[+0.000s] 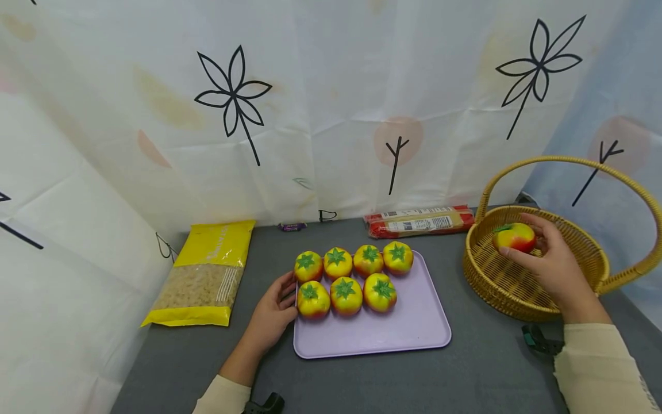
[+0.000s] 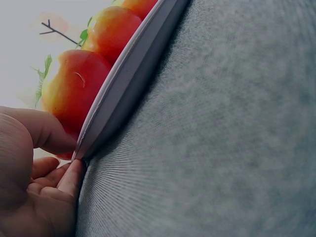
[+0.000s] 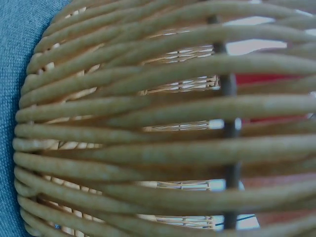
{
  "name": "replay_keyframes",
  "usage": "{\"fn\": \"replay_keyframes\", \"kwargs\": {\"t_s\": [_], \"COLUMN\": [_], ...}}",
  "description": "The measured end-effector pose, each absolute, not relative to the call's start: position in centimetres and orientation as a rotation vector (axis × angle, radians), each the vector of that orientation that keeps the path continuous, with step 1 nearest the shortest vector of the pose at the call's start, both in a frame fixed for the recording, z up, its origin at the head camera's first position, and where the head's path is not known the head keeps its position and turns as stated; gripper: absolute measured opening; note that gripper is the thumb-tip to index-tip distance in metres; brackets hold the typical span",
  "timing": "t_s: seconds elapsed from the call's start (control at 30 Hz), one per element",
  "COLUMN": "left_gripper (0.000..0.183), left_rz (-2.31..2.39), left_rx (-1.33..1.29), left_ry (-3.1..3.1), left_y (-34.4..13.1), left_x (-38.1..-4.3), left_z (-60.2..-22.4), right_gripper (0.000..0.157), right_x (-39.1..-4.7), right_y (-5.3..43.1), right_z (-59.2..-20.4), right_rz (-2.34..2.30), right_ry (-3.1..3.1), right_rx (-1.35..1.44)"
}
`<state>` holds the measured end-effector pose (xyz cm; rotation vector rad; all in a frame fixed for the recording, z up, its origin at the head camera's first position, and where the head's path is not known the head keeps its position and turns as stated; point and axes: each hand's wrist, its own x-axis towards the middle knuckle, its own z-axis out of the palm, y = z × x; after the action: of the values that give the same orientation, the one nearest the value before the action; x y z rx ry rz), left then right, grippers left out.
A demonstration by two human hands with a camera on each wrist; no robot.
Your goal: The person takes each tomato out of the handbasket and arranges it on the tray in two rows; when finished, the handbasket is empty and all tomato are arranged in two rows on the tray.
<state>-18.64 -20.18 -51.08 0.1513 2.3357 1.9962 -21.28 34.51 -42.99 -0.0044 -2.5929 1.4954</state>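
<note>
In the head view my right hand (image 1: 555, 267) holds a yellow-red tomato (image 1: 514, 237) over the wicker basket (image 1: 473, 270), inside its rim. The right wrist view shows mostly the woven basket wall (image 3: 123, 163) from close by, with red patches behind the gaps. At the left edge of a lilac tray (image 1: 372, 338) is my left hand (image 1: 272, 313). The left wrist view shows this hand (image 2: 37, 182) pinching the tray's rim (image 2: 111, 94) beside a tomato (image 2: 76, 91). Several tomatoes (image 1: 346, 296) with green star-shaped tops sit on the tray in two rows.
A yellow bag of pasta (image 1: 201, 276) lies to the left of the tray. Behind it are a small purple wrapped sweet (image 1: 292, 227) and a red-ended pack of noodles (image 1: 419, 222). The basket's tall handle (image 1: 564, 159) arches over it. A printed cloth (image 1: 320, 115) hangs behind.
</note>
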Motion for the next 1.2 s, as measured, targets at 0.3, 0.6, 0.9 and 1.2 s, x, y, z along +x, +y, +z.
{"fn": "replay_keyframes", "kwargs": {"t_s": [0.3,0.6,0.9,1.2], "left_gripper": [0.084,0.083,0.084,0.084], "left_rz": [1.998,2.002,1.988,2.01], "left_rx": [0.167,0.165,0.158,0.167], "left_ry": [2.327,2.325,2.337,2.311], "left_y": [-20.1,-20.1,-20.1,-20.1], "left_x": [-18.4,-18.3,-18.4,-18.4], "left_z": [-50.8,-50.6,-50.7,-50.6], "right_gripper": [0.073,0.079,0.08,0.08], "right_x": [-20.5,-20.1,-19.6,-19.7], "right_y": [33.5,31.0,27.8,25.4], "right_z": [-42.5,-41.6,-41.3,-42.0], "right_rz": [1.453,1.595,1.563,1.521], "right_ry": [-2.565,-2.525,-2.611,-2.697], "right_rx": [0.092,0.361,0.543,0.616]}}
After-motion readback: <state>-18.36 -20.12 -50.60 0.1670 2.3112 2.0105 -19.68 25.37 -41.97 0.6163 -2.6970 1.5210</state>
